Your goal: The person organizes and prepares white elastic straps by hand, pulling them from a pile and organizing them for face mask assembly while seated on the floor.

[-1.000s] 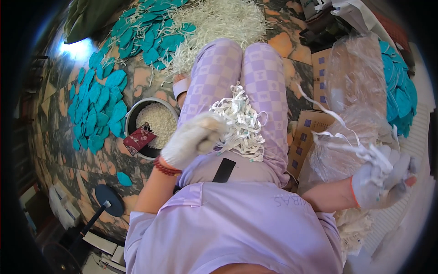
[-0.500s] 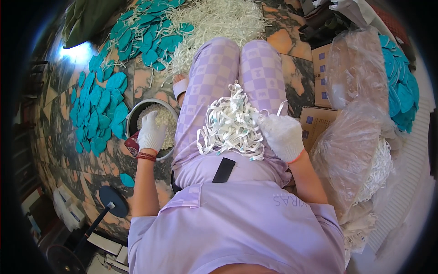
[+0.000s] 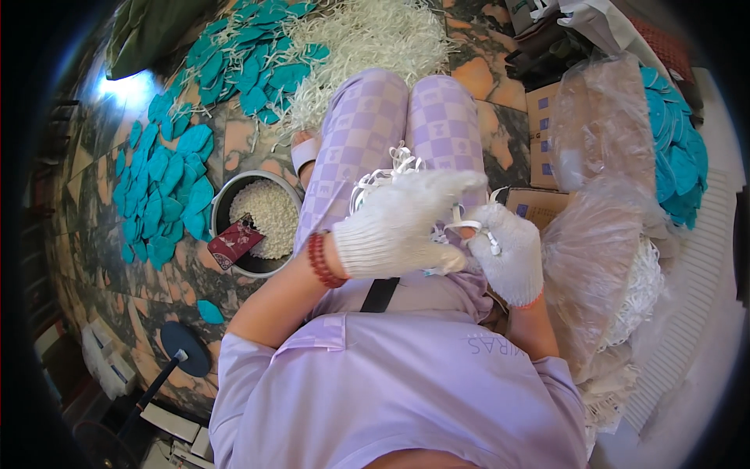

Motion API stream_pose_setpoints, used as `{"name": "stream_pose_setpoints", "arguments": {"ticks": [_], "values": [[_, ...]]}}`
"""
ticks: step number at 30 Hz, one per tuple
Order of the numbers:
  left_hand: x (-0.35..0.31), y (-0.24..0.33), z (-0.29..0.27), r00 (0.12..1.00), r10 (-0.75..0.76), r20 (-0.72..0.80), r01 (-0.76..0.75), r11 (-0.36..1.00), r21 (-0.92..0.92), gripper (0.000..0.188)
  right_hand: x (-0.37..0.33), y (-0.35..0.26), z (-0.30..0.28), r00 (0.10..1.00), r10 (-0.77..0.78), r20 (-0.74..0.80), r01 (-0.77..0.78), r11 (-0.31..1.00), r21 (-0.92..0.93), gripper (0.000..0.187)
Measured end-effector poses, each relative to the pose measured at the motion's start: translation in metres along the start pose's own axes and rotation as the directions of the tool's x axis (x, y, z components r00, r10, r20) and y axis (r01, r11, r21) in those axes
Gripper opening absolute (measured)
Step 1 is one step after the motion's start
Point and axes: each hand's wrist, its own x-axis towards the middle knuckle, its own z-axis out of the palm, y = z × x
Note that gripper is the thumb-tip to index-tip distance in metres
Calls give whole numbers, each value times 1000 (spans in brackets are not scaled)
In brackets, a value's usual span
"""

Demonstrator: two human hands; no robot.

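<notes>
My left hand, in a white knit glove, reaches across my lap next to my right hand. Some of its fingers look stretched out, but blur and the back of the hand hide whether the thumb side pinches anything. My gloved right hand is closed on a narrow white strap, which loops out over its fingers. A pile of similar white straps lies on my lap, mostly hidden behind my left hand. Left of my leg stands a round metal pot of small white pieces.
A dark red patterned pouch rests across the pot's rim. Teal oval pieces and tangled pale straps cover parts of the marble floor. Cardboard boxes and clear plastic bags are at right, a round-based stand lower left.
My left hand has left the pot and swung right over my lap to my right hand. My right hand has turned and moved slightly nearer, with the strap looped over its fingers.
</notes>
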Motion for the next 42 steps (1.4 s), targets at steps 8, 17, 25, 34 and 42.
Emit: {"name": "stream_pose_setpoints", "arguments": {"ticks": [8, 17, 25, 34, 42], "values": [[-13, -23, 12, 937, -52, 344, 152, 950, -272, 21, 6, 6, -21, 958, 284, -25, -171, 643, 747, 14], [-17, -16, -8, 752, -455, 477, 656, 586, -476, 27, 17, 15, -2, 946, 308, -105, -49, 453, 890, 13], [-13, -15, 10, 838, -391, 380, 545, 596, -589, 27, 14, 13, -1, 970, 217, 106, -211, 551, 808, 13], [-19, -15, 9, 785, -479, 393, 620, 601, -504, 28, 10, 25, -6, 983, -21, 180, 5, 996, 90, 19], [-27, -24, 32, 775, -529, 347, 629, 592, -503, 24, 2, 6, 20, 956, 247, 158, -286, 663, 692, 18]]}}
